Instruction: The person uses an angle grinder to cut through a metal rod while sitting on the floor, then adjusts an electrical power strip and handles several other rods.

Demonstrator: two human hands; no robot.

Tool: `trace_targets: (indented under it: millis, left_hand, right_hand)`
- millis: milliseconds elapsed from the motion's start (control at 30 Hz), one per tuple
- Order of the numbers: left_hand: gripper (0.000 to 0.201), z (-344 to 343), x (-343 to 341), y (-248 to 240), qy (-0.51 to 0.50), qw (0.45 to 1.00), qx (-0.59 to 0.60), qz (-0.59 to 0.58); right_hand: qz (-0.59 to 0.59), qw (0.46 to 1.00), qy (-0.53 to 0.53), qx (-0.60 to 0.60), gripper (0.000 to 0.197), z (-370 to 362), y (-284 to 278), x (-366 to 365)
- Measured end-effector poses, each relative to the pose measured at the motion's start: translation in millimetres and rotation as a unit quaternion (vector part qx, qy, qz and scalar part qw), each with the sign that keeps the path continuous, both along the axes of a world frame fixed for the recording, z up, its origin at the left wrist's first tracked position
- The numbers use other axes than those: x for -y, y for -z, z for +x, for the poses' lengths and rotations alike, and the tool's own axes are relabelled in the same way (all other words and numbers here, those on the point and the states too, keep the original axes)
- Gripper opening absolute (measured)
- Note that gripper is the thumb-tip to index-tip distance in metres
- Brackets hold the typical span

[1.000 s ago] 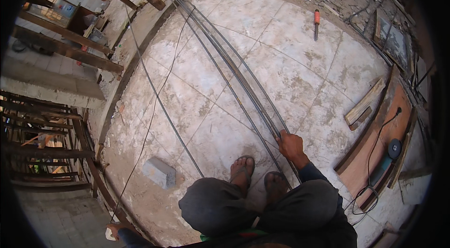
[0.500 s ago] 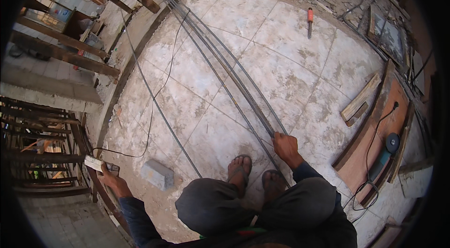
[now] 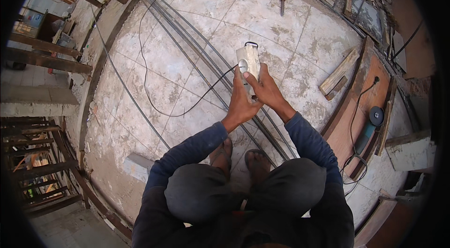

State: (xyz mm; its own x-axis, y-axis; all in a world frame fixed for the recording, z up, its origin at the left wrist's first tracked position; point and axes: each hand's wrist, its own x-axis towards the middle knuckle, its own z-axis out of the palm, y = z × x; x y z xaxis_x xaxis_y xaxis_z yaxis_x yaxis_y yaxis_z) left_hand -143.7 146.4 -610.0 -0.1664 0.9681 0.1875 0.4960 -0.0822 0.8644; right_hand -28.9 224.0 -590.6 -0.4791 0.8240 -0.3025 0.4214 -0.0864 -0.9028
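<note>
In front of my knees I hold up a dusty white extension socket (image 3: 248, 58) with a round socket face and a dark loop at its far end. My left hand (image 3: 240, 102) is wrapped round its left side, and my right hand (image 3: 271, 89) grips its right side, thumb over the face. From its left side a thin black cord (image 3: 165, 115) loops across the floor and up to the rods. Several long steel reinforcing bars (image 3: 187, 41) run beneath my hands from the far left to beside my feet.
A teal angle grinder (image 3: 365, 138) lies on a wooden panel (image 3: 356, 107) at right, its plug (image 3: 376, 79) on the panel. An orange-handled tool (image 3: 282, 0) lies farther off. At left are a grey block (image 3: 137, 167), a lone rod (image 3: 123, 84) and a slatted opening (image 3: 40, 163).
My left hand has brought the extension socket from the far left to the middle, its cord trailing. My right hand has let go of the bars and taken hold of the socket.
</note>
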Motion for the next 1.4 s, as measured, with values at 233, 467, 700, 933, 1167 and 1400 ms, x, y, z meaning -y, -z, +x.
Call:
trace_targets:
  millis: [233,467,700,933,1167,1400]
  left_hand:
    - [0.072,16.9,93.5,56.4,0.176,0.979,0.017,-0.098]
    - [0.017,14.9,90.4,77.9,0.184,0.983,-0.024,0.012]
    - [0.028,-76.1,40.5,149.5,-0.265,0.933,0.181,-0.161]
    - [0.052,-70.3,31.3,155.2,-0.134,0.714,0.626,-0.282]
    - [0.081,-6.8,71.9,175.9,0.044,0.568,0.746,-0.344]
    - [0.085,17.2,45.7,174.4,0.103,0.498,0.82,-0.263]
  right_hand:
    - [0.176,0.917,-0.327,0.147,0.066,27.0,-41.8,-70.3]
    - [0.161,0.941,0.222,-0.2,0.049,107.2,-46.9,-154.0]
    - [-0.051,0.997,0.043,0.035,0.056,94.3,149.3,-59.2]
    - [0.008,0.992,0.124,-0.013,0.049,56.3,199.7,-36.9]
    - [0.209,0.96,0.097,0.162,0.041,44.1,191.0,-45.1]
    - [0.13,0.982,0.009,0.14,0.046,46.6,177.0,-35.8]
